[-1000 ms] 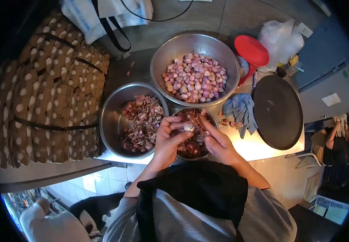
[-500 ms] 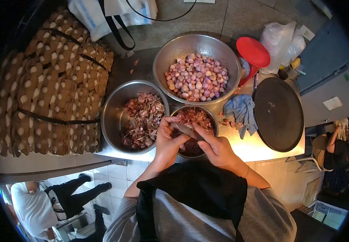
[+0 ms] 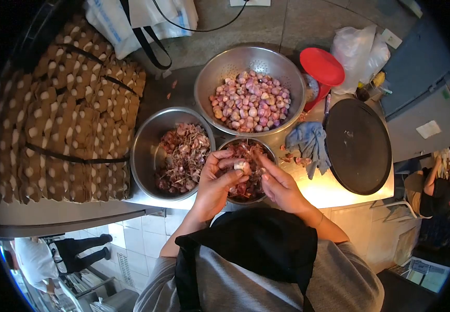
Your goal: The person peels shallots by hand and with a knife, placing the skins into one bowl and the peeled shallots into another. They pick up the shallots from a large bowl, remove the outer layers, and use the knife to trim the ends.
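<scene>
Over the small steel bowl [image 3: 273, 154] of papery red-brown skins, my left hand [image 3: 213, 183] pinches a pale, partly peeled shallot [image 3: 242, 166] between thumb and fingers. Close by on the right, my right hand [image 3: 283, 188] is closed around the small knife, whose blade hardly shows from this angle. To the left, a larger steel bowl [image 3: 144, 156] holds unpeeled shallots mixed with dry skins and roots. Behind both bowls stands a steel colander [image 3: 209, 73] with many peeled purple-pink shallots [image 3: 251, 101].
Stacked egg trays [image 3: 69, 119], bound with black straps, fill the left side. On the right lie a blue glove [image 3: 310, 143], a round black tray [image 3: 359, 148] and a red plastic container [image 3: 322, 67]. A person in a white shirt [image 3: 34, 262] is at lower left.
The knife blade has come away from the shallot and turned, so it barely shows. The pale shallot is now visible in my left fingers. The person at lower left has shifted.
</scene>
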Demonstrator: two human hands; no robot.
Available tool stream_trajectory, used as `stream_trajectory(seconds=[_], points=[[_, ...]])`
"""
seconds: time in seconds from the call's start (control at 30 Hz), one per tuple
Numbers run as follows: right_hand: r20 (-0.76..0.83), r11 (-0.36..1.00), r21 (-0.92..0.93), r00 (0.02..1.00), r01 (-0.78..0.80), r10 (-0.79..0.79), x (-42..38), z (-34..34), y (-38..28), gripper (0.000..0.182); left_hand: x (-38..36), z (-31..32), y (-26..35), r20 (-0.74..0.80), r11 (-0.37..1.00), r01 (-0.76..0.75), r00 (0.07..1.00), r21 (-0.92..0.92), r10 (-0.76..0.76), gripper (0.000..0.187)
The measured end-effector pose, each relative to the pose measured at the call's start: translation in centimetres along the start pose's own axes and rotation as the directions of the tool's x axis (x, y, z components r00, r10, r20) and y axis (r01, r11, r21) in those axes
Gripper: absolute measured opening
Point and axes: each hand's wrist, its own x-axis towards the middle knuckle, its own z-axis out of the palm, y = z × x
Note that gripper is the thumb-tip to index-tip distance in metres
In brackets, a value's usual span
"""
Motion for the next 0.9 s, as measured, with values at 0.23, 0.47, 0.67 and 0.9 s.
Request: stream_trajectory(seconds=[0.23,0.47,0.67,0.9], points=[[0.050,0.844,-0.475,0.965,0.250,-0.257,0.5,0.3,0.1,0.044,0.4,-0.2,-0.8,-0.007,0.997,-0.011,1.000,0.075,0.011,0.036],[0.001,0.940,-0.331,0.996,0.081,-0.085,0.0,0.6,-0.2,0.042,0.3,0.6,-0.5,-0.036,1.000,-0.023,0.999,0.009,0.023,0.030],[0.038,0.904,-0.404,0.990,0.139,-0.135,0.0,0.4,-0.4,0.043,0.3,0.1,-1.0,-0.038,0.998,-0.037,0.999,0.043,0.038,0.021],[0.037,0.868,-0.470,0.986,0.162,-0.164,0.0,0.9,-0.7,0.041,0.4,-0.1,-1.2,-0.086,0.997,-0.048,0.995,0.054,0.052,0.021]])
